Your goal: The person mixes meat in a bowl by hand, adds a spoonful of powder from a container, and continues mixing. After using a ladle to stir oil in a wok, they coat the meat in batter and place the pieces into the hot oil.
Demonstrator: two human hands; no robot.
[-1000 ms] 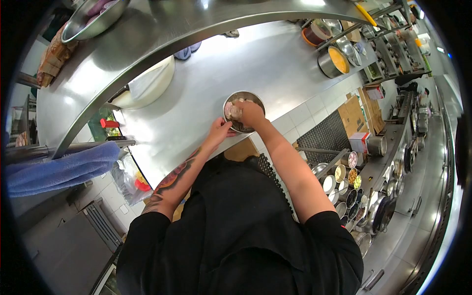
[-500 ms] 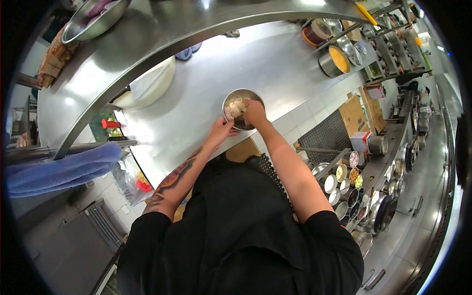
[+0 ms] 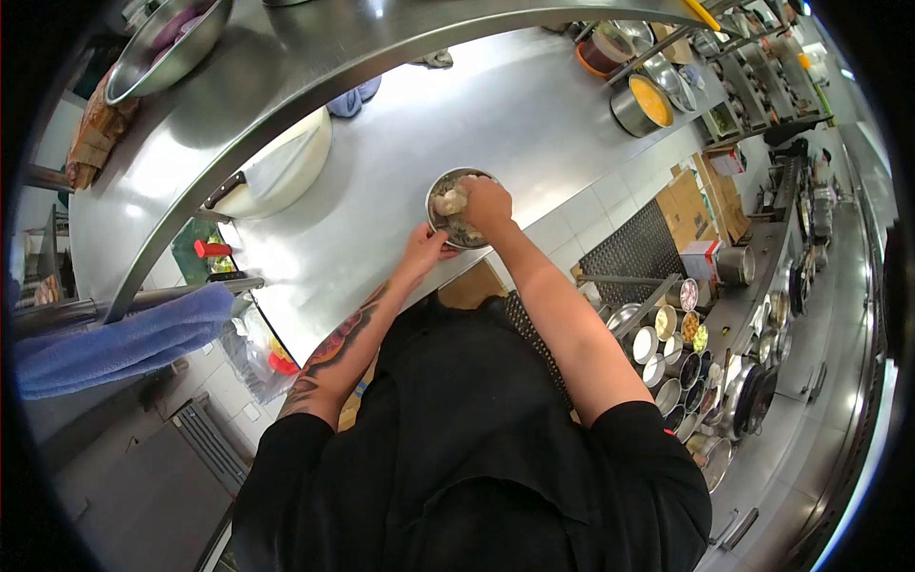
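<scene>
A small round metal bowl [image 3: 431, 212] rests on the steel worktop near its front edge. My left hand [image 3: 425, 252] grips the near-left rim, thumb and fingers closed on it. Over the bowl's right side, my right hand [image 3: 489, 203] has its fingers curled down into a pale, lumpy, moist-looking food mixture [image 3: 450, 200]. A clump of it bulges out at the fingertips; the palm hides the rest of the grip. More of the mixture coats the bottom of the bowl.
A round white board [image 3: 295, 176] with a dark-handled knife [image 3: 225, 189] lies left on the steel worktop [image 3: 400, 133]. A pot of orange liquid [image 3: 650, 101] stands at the far right. A steel shelf [image 3: 315, 57] arches above; ingredient containers [image 3: 667, 348] sit to my right.
My right hand has shifted toward the far side of the bowl, bunching the pale mixture into a clump at its fingertips. My left hand keeps its hold on the rim.
</scene>
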